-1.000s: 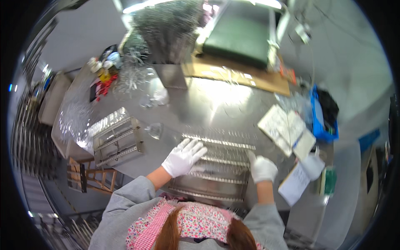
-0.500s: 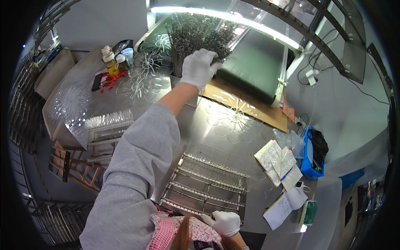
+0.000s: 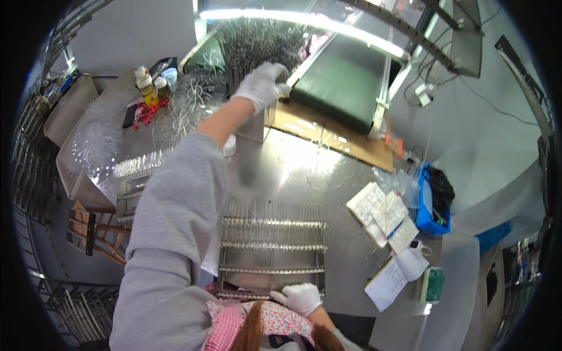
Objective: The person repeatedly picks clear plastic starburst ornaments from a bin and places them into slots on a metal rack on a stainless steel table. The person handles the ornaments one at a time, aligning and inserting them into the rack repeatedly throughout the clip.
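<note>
Lying farthest left of the metal rack (image 3: 252, 270) is a heap of thin clear strips (image 3: 96, 140). Nearer, a second rack (image 3: 130, 202) carries clear pieces (image 3: 140, 165) along its far row, partly behind the sleeve. Beyond that, also left of the metal rack, stands a white-capped bottle (image 3: 147, 93) with yellow liquid inside, red bits (image 3: 146, 115) beside it. Past the metal rack's far edge, slightly left, a grey metal bin (image 3: 254, 127) holds a dense upright bunch of dark rods (image 3: 252, 47). The gloved left hand (image 3: 259, 88) is beside them, fingers part open and bent; whether it holds any, I cannot tell.

The metal rack lies flat before the person: silvery, rectangular, with toothed crossbars, its two far rows lined with thin clear pieces. On its near rail rests the gloved right hand (image 3: 301, 299), fingers partly curled; whether they grip is unclear. Right of the metal rack, a blue tub (image 3: 430, 225) contains a black bundle (image 3: 442, 190).
</note>
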A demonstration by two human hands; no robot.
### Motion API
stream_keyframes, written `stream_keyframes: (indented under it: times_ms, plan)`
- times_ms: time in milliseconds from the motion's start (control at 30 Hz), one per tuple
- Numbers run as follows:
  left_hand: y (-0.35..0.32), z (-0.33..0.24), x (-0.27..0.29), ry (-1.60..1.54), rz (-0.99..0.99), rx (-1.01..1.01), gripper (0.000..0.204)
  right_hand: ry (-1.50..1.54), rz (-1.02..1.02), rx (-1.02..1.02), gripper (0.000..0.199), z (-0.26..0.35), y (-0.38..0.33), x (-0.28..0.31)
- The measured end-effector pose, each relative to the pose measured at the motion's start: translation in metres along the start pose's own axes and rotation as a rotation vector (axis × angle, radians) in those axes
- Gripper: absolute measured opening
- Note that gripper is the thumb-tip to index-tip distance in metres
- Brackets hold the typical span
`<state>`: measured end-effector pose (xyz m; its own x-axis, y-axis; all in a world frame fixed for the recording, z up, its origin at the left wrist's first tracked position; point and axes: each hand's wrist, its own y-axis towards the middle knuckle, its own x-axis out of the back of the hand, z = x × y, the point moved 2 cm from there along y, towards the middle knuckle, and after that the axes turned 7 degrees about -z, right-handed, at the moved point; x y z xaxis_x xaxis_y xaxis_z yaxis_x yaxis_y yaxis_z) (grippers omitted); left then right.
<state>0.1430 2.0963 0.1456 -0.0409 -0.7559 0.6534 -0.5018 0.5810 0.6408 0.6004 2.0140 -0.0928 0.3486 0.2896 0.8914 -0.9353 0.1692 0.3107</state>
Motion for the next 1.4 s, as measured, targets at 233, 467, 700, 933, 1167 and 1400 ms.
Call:
stream_keyframes:
  times_ms: [233,467,700,933,1167,1400]
  plan:
    - [0.012,-0.002,-0.010,-0.134,-0.275,0.112,0.040,-0.024,0.013,-0.048,0.056,-0.004,-0.033,-0.012]
    - [0.035,-0.037,-0.015,0.137,-0.128,0.154,0.029,-0.044,0.031,-0.009,0.054,-0.008,-0.034,-0.012]
    - [-0.099,-0.029,0.120,0.207,-0.802,-0.398,0.017,-0.125,0.158,0.023,0.050,-0.027,-0.037,0.010]
    - [-0.367,0.038,0.210,-0.524,-1.081,0.831,0.016,-0.212,-0.428,0.143,0.057,-0.033,0.069,0.060]
    - [-0.506,0.038,0.047,-0.662,-0.698,1.273,0.014,-0.162,-0.033,0.508,0.080,0.036,0.162,0.008]
    - [-0.512,0.054,0.036,-0.757,-0.944,1.520,0.017,-0.201,0.141,0.753,0.060,0.045,0.173,-0.012]
